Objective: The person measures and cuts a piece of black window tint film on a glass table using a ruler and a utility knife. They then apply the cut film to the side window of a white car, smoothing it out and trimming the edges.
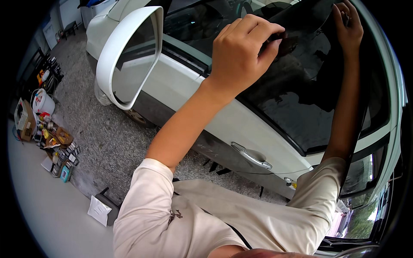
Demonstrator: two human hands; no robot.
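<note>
My left hand is raised over the dark front door window of a white car, its fingers curled and pinched on a small dark object, hard to make out against the glass. My right hand is higher, at the upper right of the window, with fingers bent round what looks like the edge of a dark sheet of film. The white side mirror juts out left of my left forearm, and the chrome door handle sits below the window.
Along the left wall stand a white bucket, boxes and assorted tools and containers on the speckled floor. A white packet leans by a dark item near my left sleeve. The rear door window is at right.
</note>
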